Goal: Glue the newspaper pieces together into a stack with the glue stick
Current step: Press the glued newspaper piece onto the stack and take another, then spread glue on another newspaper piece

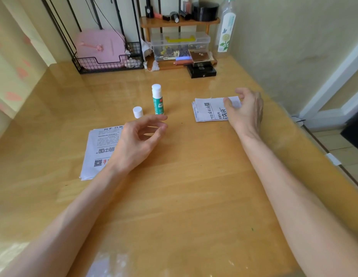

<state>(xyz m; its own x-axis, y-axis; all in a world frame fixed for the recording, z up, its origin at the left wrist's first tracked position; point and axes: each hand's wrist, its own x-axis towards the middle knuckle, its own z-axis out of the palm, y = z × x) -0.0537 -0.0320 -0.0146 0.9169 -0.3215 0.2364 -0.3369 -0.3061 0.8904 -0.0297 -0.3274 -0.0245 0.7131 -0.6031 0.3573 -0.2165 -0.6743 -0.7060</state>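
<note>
White-and-green, the uncapped glue stick (158,99) stands upright on the wooden table (184,196), with its white cap (138,112) just beside it on the person's left, also upright. The left hand (138,138) hovers near the glue stick on the person's side, apart from it, palm turned inward; its fingers are loosely curled with the thumb and forefinger tips apart, and it holds nothing. Under that hand and wrist, left of the glue stick and nearer the person, lies the larger newspaper pile (98,148), flat, its right edge hidden by the hand. Right of the glue stick, well apart from it, lies the smaller newspaper pile (210,110), its sheets slightly fanned. The right hand (246,108) is over that pile's far side, fingers bent, thumb down against the top sheet; whether it pinches the sheet cannot be told. Both forearms stretch bare across the table. Beyond the glue stick, against the wall, stand a black wire basket (106,64), a clear plastic box (180,46), black boxes (202,71) and a tall bottle (226,31).
</note>
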